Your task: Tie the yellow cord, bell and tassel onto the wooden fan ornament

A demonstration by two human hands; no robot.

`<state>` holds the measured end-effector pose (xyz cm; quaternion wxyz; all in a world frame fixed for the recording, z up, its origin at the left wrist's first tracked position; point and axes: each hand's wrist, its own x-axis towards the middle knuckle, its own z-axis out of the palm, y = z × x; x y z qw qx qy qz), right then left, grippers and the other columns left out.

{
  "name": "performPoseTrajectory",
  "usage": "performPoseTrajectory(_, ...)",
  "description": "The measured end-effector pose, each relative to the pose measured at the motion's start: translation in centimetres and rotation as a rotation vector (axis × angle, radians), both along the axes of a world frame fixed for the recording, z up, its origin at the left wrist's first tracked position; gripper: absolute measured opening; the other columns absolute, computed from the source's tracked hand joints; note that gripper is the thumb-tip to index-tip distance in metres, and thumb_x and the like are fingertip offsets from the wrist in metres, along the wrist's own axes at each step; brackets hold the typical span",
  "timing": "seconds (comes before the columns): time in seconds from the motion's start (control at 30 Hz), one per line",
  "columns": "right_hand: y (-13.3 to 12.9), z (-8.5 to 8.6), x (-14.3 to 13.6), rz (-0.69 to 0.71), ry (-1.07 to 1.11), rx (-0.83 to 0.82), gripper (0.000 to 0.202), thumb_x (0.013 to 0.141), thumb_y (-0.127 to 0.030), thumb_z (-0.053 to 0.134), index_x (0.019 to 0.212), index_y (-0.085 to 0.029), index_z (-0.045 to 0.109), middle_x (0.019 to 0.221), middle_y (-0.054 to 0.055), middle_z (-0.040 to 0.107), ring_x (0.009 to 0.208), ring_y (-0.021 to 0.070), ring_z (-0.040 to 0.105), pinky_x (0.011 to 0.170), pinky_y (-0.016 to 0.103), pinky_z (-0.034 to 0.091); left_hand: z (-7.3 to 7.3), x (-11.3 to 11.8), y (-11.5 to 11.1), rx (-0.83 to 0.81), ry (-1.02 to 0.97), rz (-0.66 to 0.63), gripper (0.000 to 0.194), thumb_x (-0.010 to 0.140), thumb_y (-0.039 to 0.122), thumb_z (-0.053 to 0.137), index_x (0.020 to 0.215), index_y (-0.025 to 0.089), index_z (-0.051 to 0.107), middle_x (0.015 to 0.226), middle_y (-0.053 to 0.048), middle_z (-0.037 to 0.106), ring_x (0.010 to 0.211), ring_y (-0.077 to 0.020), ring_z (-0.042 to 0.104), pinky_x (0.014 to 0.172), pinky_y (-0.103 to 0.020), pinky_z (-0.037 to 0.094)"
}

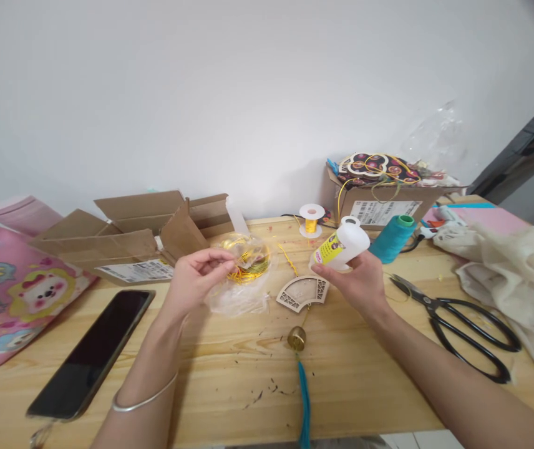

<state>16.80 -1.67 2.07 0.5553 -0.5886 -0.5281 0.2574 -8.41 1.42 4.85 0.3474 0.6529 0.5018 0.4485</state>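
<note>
My right hand [363, 280] grips a white plastic bottle [337, 244] with a yellow label, tilted above the table. My left hand [204, 274] has thumb and fingertips pinched together; whatever they hold, if anything, is too small to make out. Just behind those fingertips lies a clear plastic bag [243, 299] with yellow and green cords [252, 269]. Between my hands rests a fan-shaped wooden piece [302, 293] with cut-out ends and a yellow cord at its top. Below it, a brass-coloured bell [297, 338] hangs on to a teal tassel [303, 399], all flat on the table.
To the right are black-handled scissors [458, 318], a teal thread cone [392, 240] and cream cloth [519, 293]. A yellow thread spool [311, 221] and a filled cardboard box [388, 209] stand behind. Leftward are an open box [103, 246], a phone [93, 355] and a pink bag [19, 293].
</note>
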Motion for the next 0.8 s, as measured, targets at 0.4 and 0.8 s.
performPoseTrajectory(0.4,0.6,-1.0,-0.4,0.057,0.107,-0.040,0.037,0.048,-0.036,0.075,0.074,-0.015,0.058,0.078,0.009,0.070,0.069,0.0244,0.065,0.060,0.036,0.054,-2.7,4.7,-1.1,-0.046,0.422,-0.473,0.021,0.082,0.031,0.045,0.075,0.017,0.059,0.072,-0.001,0.060,0.067,-0.0120,0.054,0.062,-0.023,0.042)
performPoseTrajectory(0.8,0.7,-1.0,-0.5,0.064,0.045,-0.070,0.039,0.048,-0.037,0.075,0.076,-0.013,0.061,0.081,0.011,0.070,0.070,0.0257,0.065,0.060,0.036,0.054,-3.6,5.2,-1.0,0.087,0.456,-0.604,0.018,0.083,0.028,0.046,0.074,0.019,0.059,0.110,-0.004,0.059,0.100,-0.0154,0.053,0.083,-0.027,0.040)
